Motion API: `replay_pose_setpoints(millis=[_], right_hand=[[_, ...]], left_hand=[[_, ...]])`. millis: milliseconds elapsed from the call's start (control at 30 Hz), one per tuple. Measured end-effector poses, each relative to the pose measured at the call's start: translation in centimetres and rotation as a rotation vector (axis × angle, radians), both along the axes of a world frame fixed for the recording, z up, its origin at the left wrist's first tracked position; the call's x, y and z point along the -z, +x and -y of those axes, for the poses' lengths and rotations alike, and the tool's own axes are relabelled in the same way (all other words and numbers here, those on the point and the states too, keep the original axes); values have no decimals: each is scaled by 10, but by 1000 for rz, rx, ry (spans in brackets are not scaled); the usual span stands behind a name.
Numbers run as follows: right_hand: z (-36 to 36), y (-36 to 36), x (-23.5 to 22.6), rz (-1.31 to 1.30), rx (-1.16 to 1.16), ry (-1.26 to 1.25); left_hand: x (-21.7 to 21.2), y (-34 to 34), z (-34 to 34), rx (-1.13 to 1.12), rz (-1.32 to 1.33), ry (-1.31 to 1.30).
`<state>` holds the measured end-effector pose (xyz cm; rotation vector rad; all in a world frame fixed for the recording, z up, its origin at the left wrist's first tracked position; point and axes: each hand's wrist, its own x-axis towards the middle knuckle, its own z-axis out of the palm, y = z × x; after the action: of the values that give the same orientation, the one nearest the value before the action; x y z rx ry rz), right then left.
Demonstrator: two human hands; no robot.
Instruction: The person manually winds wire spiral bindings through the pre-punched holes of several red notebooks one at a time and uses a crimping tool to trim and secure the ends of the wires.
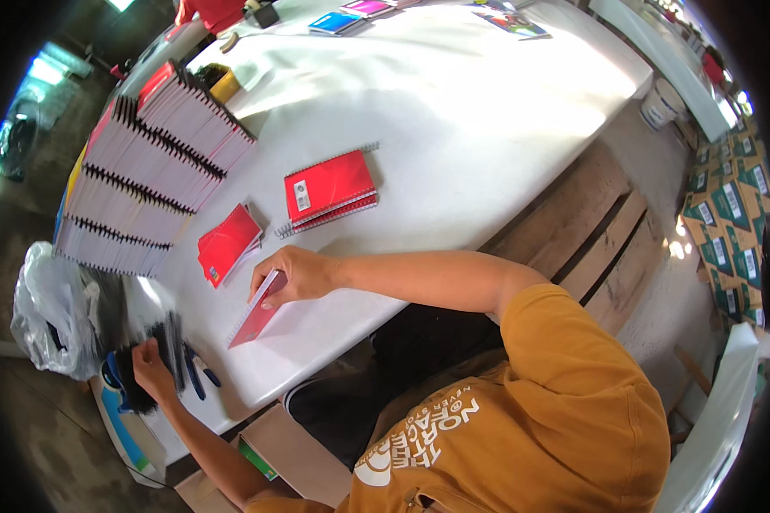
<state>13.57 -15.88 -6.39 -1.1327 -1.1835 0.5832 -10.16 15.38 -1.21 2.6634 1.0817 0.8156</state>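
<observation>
My right hand (pixel 304 274) grips a thin red notebook (pixel 255 321), tilted up on its edge over the table, thumb on the near side. At the table's left end my left hand (pixel 151 374) has its fingers drawn together among black binding coils (pixel 130 376) in a blue-rimmed holder; what they pinch is too small to make out. Pliers with blue handles (pixel 200 374) lie beside that hand. Beyond my right hand sit a small pile of red notebooks without coils (pixel 230 243) and a stack of spiral-bound red notebooks (pixel 332 185).
Tall stacks of coil-bound notebooks (pixel 128 184) line the table's left side, next to a clear plastic bag (pixel 51 312). Blue and pink notebooks (pixel 335 23) lie at the far edge of the white table (pixel 453 111). A wooden pallet (pixel 590 222) and stacked cartons (pixel 731 218) stand to the right.
</observation>
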Motion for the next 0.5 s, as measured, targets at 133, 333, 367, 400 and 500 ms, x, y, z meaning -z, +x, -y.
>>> replay_pose_setpoints(millis=[133,333,367,400,500], right_hand=[[-4,4,-5,44,17,-19],[3,-4,-18,-89,-89,-121],[3,-6,-21,-107,-77,-133],[1,-5,-18,-98,-83,-161],[2,-5,-12,-116,-53,-189]], left_hand=[[3,1,27,310,442,-356],[-17,37,195,502,-167,-809],[-18,31,190,436,-64,-755],[-18,29,183,376,30,-702],[-14,21,153,332,208,-650]])
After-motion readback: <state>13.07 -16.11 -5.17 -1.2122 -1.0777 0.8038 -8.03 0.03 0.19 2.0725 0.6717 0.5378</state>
